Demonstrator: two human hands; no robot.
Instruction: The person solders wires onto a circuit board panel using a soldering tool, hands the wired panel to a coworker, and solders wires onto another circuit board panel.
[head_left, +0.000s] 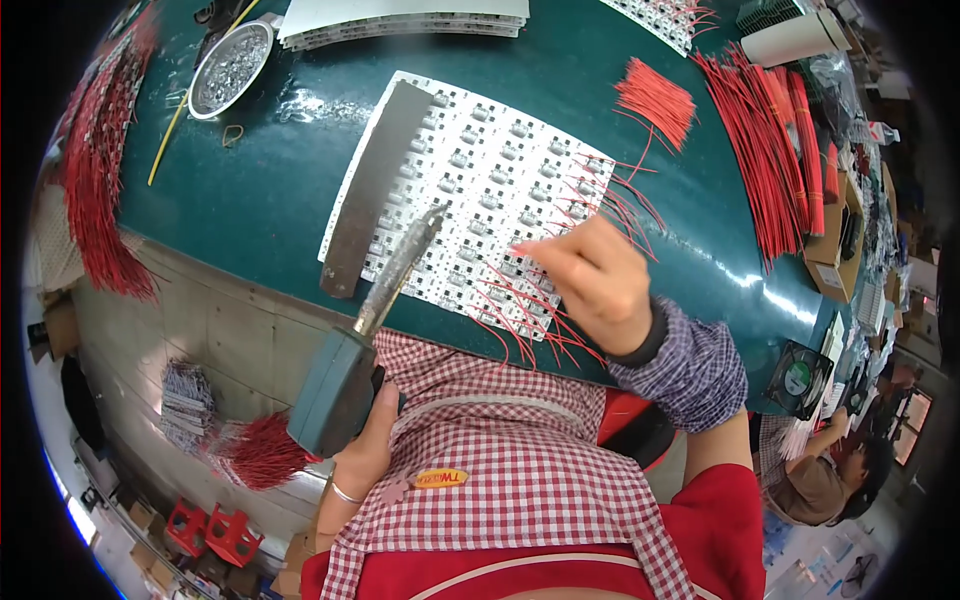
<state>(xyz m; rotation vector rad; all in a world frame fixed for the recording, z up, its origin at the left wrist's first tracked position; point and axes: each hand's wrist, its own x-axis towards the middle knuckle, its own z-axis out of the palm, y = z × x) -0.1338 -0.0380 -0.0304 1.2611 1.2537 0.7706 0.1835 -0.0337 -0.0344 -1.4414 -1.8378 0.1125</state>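
Observation:
My left hand (368,445) is wrapped round the grip of a soldering gun (335,388) with a teal body. Its long metal barrel slants up and right, so the tip is over the middle of a white circuit board panel (480,165). Rows of small dark parts cover this panel, and a flat grey metal bar (372,190) lies along its left side. Red wires (520,305) stick out from the panel's right and lower parts. Above them my right hand (600,285) is closed in a pinch; what its fingertips hold, if anything, is too small to make out.
A bowl of silvery bits (232,68) and a stack of white panels (400,25) stand at the back. Red wire bundles lie at the right (750,150), back right (657,103) and left edge (100,190). A small black fan (800,378) and another person (830,475) are at right.

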